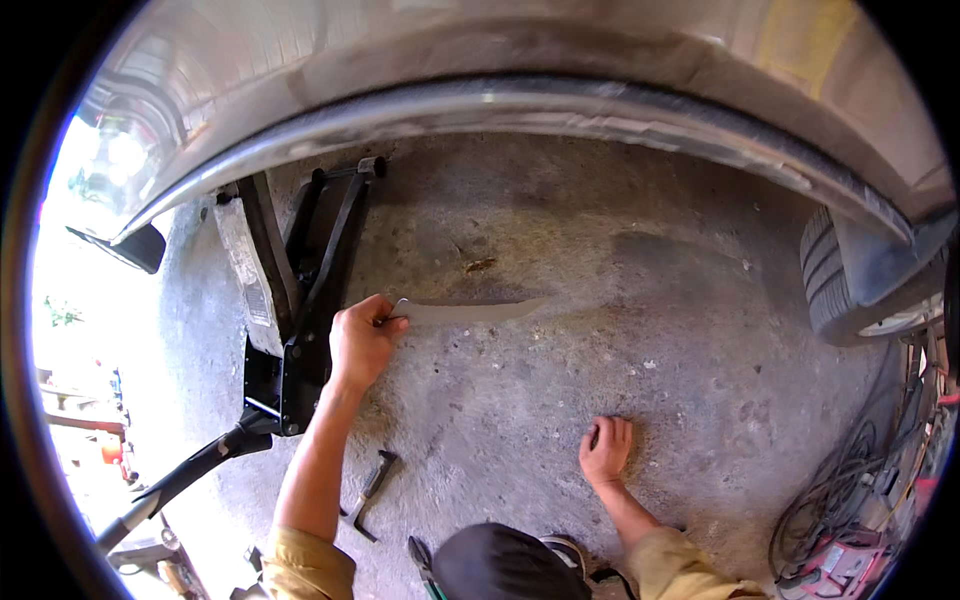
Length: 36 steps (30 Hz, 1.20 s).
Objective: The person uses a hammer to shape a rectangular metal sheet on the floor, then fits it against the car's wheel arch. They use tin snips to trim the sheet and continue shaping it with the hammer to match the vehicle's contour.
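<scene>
Over concrete (pixel 700 280), left hand (pixel 362 345) gripping strip (pixel 465 313), right hand (pixel 606 455) curled

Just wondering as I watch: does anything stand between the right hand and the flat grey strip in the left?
Nothing visible does: just concrete floor shows between the right hand and the flat grey strip, whose end the left hand grips.

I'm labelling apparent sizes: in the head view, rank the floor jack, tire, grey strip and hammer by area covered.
1. Floor jack
2. Tire
3. Grey strip
4. Hammer
Apparent size only.
</scene>
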Motion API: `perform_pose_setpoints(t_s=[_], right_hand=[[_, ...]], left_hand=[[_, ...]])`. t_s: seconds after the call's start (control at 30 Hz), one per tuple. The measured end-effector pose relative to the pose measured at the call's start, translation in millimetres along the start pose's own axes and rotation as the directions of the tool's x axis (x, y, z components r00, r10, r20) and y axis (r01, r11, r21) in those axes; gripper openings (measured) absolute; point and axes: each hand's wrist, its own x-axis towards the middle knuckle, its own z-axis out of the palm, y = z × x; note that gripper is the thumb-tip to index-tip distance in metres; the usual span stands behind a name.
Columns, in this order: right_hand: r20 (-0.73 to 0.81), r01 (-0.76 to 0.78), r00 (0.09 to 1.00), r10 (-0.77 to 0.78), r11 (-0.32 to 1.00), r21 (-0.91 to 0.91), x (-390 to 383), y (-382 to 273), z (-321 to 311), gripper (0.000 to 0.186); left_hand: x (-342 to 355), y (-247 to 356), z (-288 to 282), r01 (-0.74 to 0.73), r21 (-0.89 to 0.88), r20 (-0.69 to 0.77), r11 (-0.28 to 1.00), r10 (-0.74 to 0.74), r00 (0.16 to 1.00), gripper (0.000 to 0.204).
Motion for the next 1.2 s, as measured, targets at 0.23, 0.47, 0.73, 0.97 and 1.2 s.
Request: perform_pose_setpoints(t_s=[0.23,0.47,0.73,0.97,1.2], right_hand=[[0.098,-0.034,0.994,0.04,0.997,-0.07,2.1,-6.7,-1.3,0.015],[0.091,-0.056,0.994,0.064,0.995,-0.086,8.8,-11.0,-4.3,0.019],[0.346,-0.252,0.921,0.181,0.952,0.174,14.4,15.9,-7.5,0.014],[0.901,-0.701,0.403,-0.159,0.579,0.416,144.8,-30.0,-88.9,0.047],[0.366,-0.333,0.93,0.034,-0.342,0.879,212.5,-145.4,-28.3,0.075]], left_hand=[[8.7,1.3,-18.6,-0.386,0.139,0.131,0.912,0.369,0.92,0.016],[-16.2,-15.5,-26.9,-0.695,0.324,0.362,0.642,0.594,0.718,0.017],[20.4,22.9,-29.1,-0.814,0.27,0.274,0.515,0.769,0.578,0.019],[40.2,62.2,-4.8,-0.702,-0.242,-0.049,0.67,0.714,0.698,0.033],[36.2,30.9,21.6,-0.49,-0.43,-0.217,0.758,0.44,0.871,0.008]])
